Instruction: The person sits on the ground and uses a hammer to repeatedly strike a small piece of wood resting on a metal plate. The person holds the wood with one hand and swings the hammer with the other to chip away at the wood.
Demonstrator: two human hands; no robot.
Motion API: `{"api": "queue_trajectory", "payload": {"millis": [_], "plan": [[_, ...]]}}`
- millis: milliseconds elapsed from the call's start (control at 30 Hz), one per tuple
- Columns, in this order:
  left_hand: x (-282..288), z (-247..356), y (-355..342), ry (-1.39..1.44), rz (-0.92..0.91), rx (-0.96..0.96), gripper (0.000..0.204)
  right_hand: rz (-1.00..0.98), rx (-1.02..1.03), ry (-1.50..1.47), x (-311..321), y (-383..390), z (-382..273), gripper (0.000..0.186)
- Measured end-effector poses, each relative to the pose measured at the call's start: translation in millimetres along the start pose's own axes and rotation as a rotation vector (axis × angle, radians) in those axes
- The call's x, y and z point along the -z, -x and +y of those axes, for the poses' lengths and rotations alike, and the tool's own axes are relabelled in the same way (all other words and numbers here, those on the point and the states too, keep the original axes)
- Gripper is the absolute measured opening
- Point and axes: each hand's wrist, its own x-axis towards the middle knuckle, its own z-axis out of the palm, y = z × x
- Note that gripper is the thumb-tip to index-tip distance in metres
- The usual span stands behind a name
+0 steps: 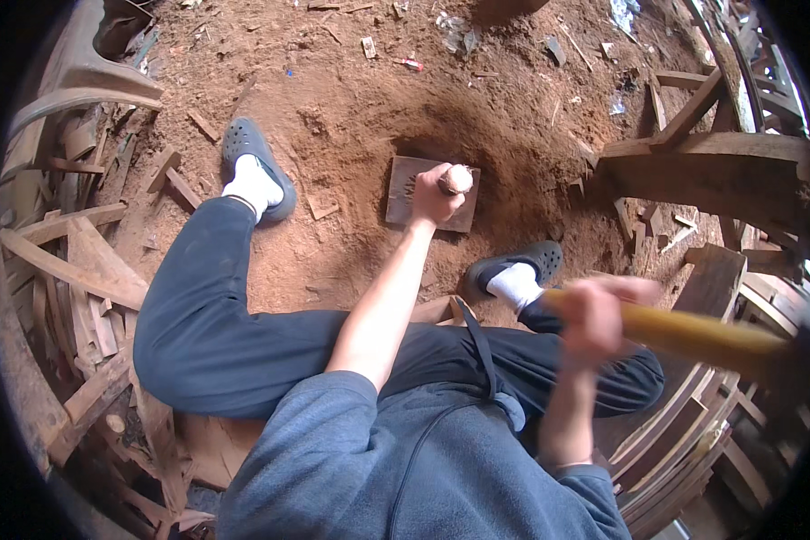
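My left hand [435,200] is wrapped round an upright tool that looks like a wooden-handled chisel [458,179]. Its pale, round, worn butt faces up, while its lower end is hidden beneath my fist. Under it a square brown wooden board [405,209] lies on the ground, with a row of dark jagged marks left of my hand. Off to the right, my right hand [594,315] grips a hammer [693,335] by its yellow handle. The hammer's dark head is out at the far right, smeared by motion, well apart from the chisel.
Sawdust-covered ground [333,243] surrounds the board, with a hollow just behind it. My shoes [263,162] stand either side. Curved wood offcuts [72,261] pile up at left; heavy timber pieces [711,171] and stacked slats [675,432] crowd the right. Litter is scattered at the back.
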Motion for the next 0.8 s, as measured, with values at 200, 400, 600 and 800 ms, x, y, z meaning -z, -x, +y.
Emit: {"api": "queue_trajectory", "payload": {"millis": [200, 400, 600, 800], "plan": [[-9, 5, 4, -0.413, -0.197, -0.155, 0.028, -0.577, -0.626, 0.515, -23, 82, 120, 0.024], [-4, -7, 3, -0.071, -0.139, 0.057, 0.032, -0.470, -0.853, 0.062, -1, 66, 80, 0.016], [1, -7, -14, -0.052, -0.200, 0.066, 0.042, -0.448, -1.039, -0.167, -2, 28, 68, 0.018], [7, -5, -20, 0.004, -0.253, -0.027, 0.048, -0.453, -1.390, -0.491, -12, 38, 96, 0.017]]}}
